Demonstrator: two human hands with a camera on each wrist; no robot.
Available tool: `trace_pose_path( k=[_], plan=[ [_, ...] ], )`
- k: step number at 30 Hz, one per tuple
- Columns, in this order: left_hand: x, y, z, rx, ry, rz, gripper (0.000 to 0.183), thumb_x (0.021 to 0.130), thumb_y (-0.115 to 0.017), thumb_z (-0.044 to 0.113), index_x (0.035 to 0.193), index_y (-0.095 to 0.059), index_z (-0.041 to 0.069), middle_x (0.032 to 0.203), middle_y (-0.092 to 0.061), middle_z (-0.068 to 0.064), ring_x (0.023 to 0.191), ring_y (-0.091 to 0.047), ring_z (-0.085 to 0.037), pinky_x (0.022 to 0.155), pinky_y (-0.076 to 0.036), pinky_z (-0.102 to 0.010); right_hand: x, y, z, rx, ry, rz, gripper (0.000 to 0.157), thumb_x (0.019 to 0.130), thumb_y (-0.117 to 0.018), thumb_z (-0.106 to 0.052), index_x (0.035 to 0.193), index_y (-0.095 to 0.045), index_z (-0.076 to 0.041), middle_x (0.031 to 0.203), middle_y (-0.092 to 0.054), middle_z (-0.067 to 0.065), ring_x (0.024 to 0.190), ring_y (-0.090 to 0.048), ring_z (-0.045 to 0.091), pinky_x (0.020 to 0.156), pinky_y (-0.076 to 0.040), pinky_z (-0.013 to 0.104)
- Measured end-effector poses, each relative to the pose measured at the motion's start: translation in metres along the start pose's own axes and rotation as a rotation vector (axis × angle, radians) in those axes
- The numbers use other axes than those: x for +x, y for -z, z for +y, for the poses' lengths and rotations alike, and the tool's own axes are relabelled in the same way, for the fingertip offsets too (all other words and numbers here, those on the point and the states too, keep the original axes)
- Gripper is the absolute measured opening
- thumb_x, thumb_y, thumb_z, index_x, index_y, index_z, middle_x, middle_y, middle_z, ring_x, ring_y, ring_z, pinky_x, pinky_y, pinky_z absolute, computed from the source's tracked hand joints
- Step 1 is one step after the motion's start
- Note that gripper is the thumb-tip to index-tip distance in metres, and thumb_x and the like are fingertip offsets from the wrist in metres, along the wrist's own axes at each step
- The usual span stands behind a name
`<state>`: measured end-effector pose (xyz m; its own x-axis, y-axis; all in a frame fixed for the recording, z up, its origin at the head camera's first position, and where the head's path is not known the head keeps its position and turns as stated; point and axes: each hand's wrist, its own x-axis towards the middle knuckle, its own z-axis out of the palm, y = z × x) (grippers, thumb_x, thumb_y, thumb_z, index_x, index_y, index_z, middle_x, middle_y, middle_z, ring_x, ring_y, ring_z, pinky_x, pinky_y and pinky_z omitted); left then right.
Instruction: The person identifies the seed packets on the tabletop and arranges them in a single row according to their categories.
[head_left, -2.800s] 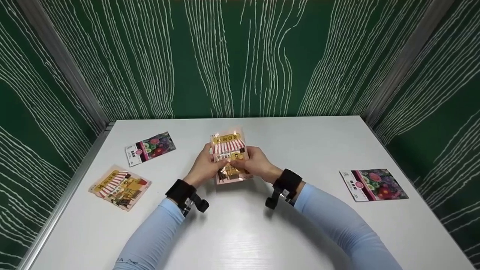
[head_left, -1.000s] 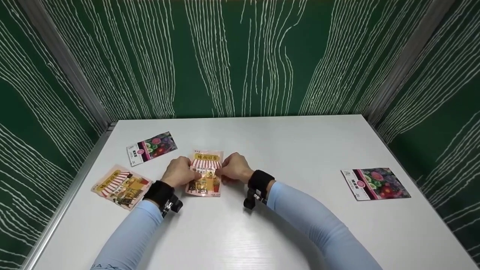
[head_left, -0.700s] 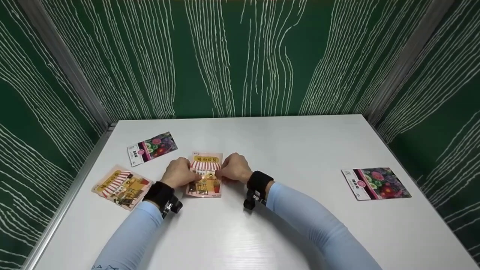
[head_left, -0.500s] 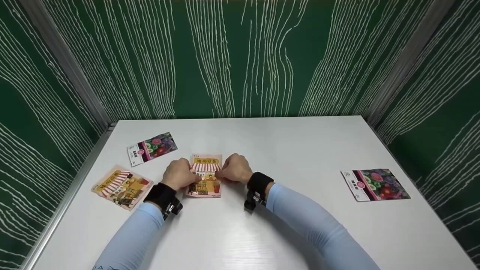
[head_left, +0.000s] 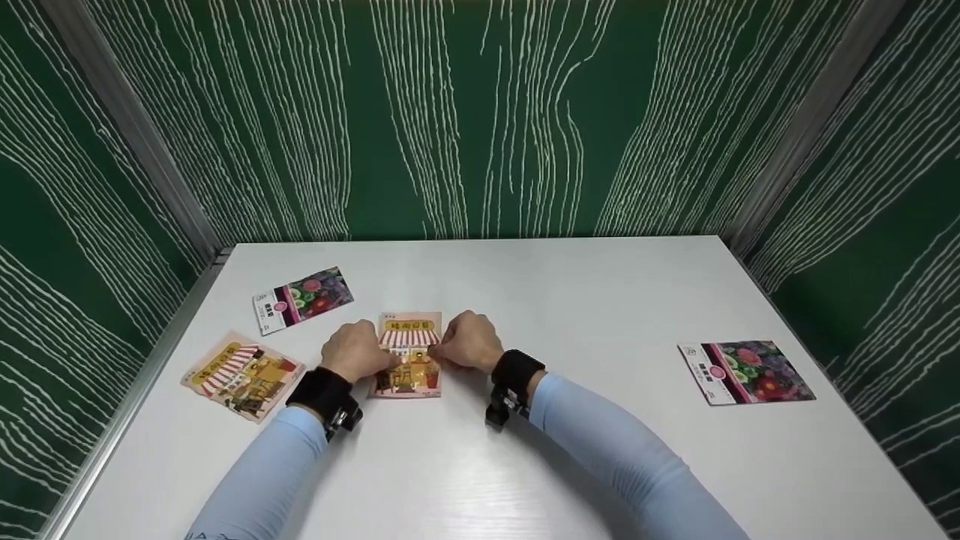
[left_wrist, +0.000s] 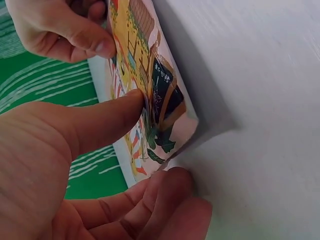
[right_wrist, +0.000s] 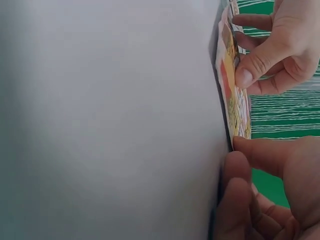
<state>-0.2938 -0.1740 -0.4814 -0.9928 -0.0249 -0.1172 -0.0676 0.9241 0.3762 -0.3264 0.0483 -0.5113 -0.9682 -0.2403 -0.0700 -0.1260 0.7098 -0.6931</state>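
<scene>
A pink-and-yellow packet [head_left: 409, 379], printed with a striped awning and shop front, lies low at the left of the table's middle in the head view. My left hand [head_left: 352, 351] pinches its left edge, thumb on the printed face and curled fingers at the edge. On the opposite edge, my right hand [head_left: 471, 343] grips with thumb and fingertips. The left wrist view has the packet [left_wrist: 165, 95] with its near corner a little off the table, casting a shadow. Seen nearly edge-on in the right wrist view, the packet [right_wrist: 231, 95] lies between both thumbs.
A matching packet [head_left: 244, 375] lies slanted beside my left wrist. Behind it is a flower-picture packet [head_left: 304, 300]. Another flower-picture packet [head_left: 746, 373] lies far right on the white table [head_left: 570, 292]. Green walls [head_left: 480, 120] with white lines enclose the back and sides.
Since the earliest frame, both hands have brought the held packet left and down from a raised position to the table. Over the last second they barely move, and the packet lies flatter.
</scene>
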Motion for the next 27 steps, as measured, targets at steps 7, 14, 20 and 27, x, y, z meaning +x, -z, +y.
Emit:
trace_pose_path(
  k=[7,14,20,27],
  plan=[
    [-0.001,-0.001,-0.006,-0.012,0.008,-0.02,0.054,0.083,-0.091,0.044,0.104,-0.072,-0.002,0.093,-0.072,-0.014,0.079,-0.062,-0.027,0.068,-0.05,-0.042,-0.007,-0.001,-0.001,0.008,0.078,0.004,0.029,0.091,-0.09,-0.028,0.07,-0.077,-0.012,0.056,-0.065,-0.006,0.049,-0.057,0.008,0.049,-0.044,0.023],
    [-0.008,0.004,-0.014,-0.038,-0.01,-0.005,0.053,0.087,-0.088,0.047,0.099,-0.072,-0.003,0.087,-0.069,-0.012,0.074,-0.06,-0.025,0.06,-0.045,-0.036,-0.007,0.003,-0.001,0.008,0.082,-0.024,0.029,0.091,-0.09,-0.029,0.071,-0.078,-0.011,0.055,-0.066,-0.004,0.046,-0.058,0.008,0.047,-0.045,0.023],
    [-0.01,0.009,-0.019,-0.088,-0.052,-0.009,0.046,0.091,-0.084,0.043,0.102,-0.071,0.001,0.093,-0.071,-0.013,0.08,-0.062,-0.027,0.064,-0.045,-0.036,-0.008,0.012,0.0,-0.001,0.095,-0.01,0.024,0.091,-0.089,-0.026,0.075,-0.078,-0.011,0.055,-0.067,-0.004,0.047,-0.058,0.008,0.052,-0.046,0.023],
    [-0.008,0.014,-0.017,-0.12,-0.113,-0.019,0.046,0.093,-0.083,0.043,0.115,-0.074,0.003,0.108,-0.076,-0.015,0.091,-0.065,-0.028,0.077,-0.05,-0.041,-0.016,0.03,-0.001,-0.097,0.193,0.04,0.017,0.088,-0.089,-0.022,0.079,-0.08,-0.012,0.069,-0.073,-0.002,0.064,-0.059,0.013,0.071,-0.048,0.031]
  ],
)
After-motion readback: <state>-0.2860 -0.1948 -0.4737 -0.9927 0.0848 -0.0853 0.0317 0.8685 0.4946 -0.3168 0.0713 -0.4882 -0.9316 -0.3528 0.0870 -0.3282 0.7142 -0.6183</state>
